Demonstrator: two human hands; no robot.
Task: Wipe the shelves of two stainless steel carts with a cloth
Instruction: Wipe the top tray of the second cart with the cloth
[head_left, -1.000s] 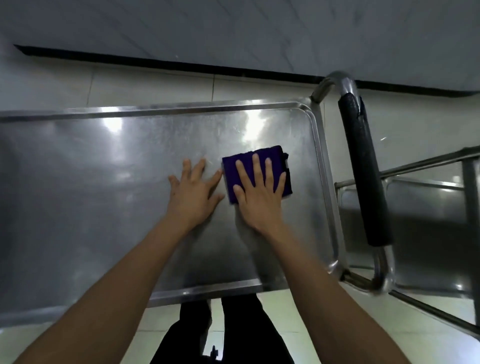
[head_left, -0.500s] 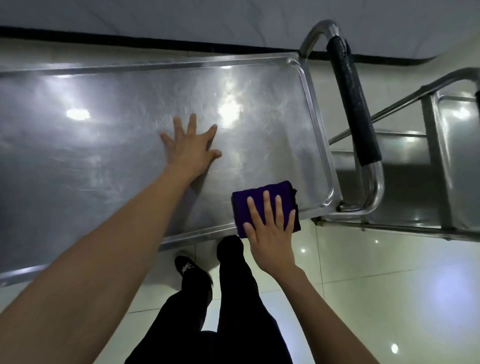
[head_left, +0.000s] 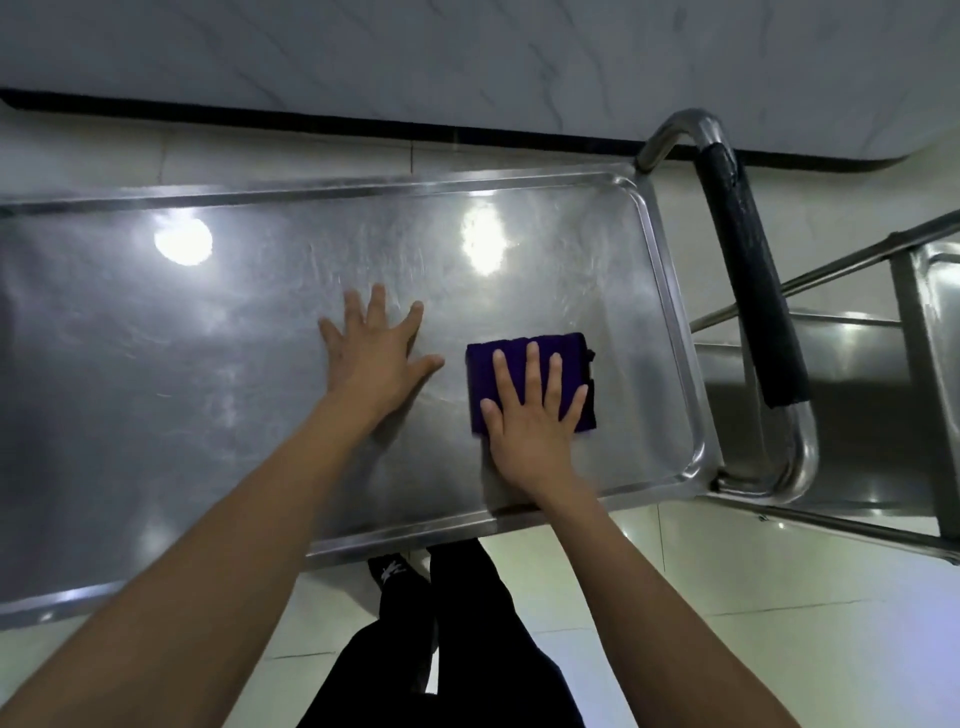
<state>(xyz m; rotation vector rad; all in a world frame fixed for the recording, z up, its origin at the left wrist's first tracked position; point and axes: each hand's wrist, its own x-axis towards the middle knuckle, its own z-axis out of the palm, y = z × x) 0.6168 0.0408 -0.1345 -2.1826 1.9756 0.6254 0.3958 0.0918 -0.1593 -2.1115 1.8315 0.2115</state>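
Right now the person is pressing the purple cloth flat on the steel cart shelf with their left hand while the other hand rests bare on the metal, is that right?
Not quite. The head view shows the right hand pressing the purple cloth flat on the steel cart shelf. The left hand is the one resting bare on the metal, fingers spread.

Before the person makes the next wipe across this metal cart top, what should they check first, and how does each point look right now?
1. Purple cloth flat on the top shelf: ok.
2. Right hand pressing the cloth with straight fingers: ok.
3. Left hand flat on the shelf, bracing, apart from the cloth: ok.
4. Bare steel between the cloth and the shelf's right rim: ok.
5. Cloth clean underneath: cannot tell.
6. Second cart wiped yet: cannot tell.
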